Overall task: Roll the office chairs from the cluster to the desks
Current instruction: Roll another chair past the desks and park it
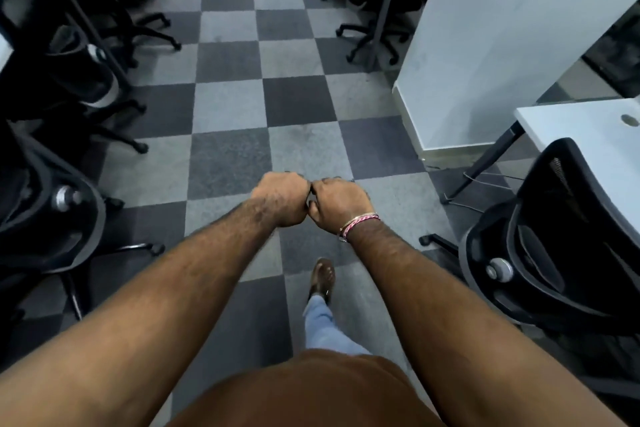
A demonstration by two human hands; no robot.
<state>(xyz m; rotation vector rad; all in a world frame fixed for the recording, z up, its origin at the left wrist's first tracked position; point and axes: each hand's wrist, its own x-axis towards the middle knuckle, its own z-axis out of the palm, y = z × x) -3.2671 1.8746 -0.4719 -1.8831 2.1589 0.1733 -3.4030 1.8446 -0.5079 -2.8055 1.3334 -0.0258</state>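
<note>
Left hand [282, 199] and right hand [337, 206] touching in front, fingers clenched, grasping nothing visible; black office chairs at left [52, 218] and at right worktop [554, 246]; grey checkered carpet floor [298, 100], white partition [502, 45]

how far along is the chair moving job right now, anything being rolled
Looks done: a black chair sits at the white desk on the right, and more chairs line the desks along the left. In hand: nothing; the left hand and right hand are curled, knuckles together, over the checkered floor, gripping no chair. Left: cannot tell, since no cluster is in view.
</note>
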